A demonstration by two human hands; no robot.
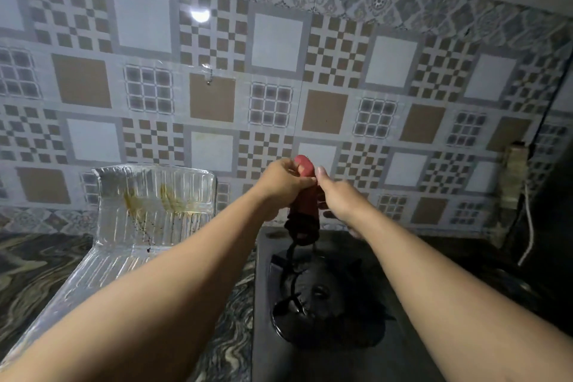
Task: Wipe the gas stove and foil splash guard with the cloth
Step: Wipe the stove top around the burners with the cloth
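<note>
A red cloth, twisted into a rope, hangs over the back of the black gas stove. My left hand grips its upper part. My right hand holds it from the right, thumb up and fingers hidden behind the cloth. The cloth's lower end looks dark and dangles just above the burner. The foil splash guard stands to the left of the stove, leaning against the wall. Yellow-brown stains and dark drips mark its upright panel. My left forearm covers part of its lower section.
A patterned tile wall rises right behind the stove. The marbled countertop runs left under the foil. At the far right a white cable hangs beside a small wall box, in deep shadow.
</note>
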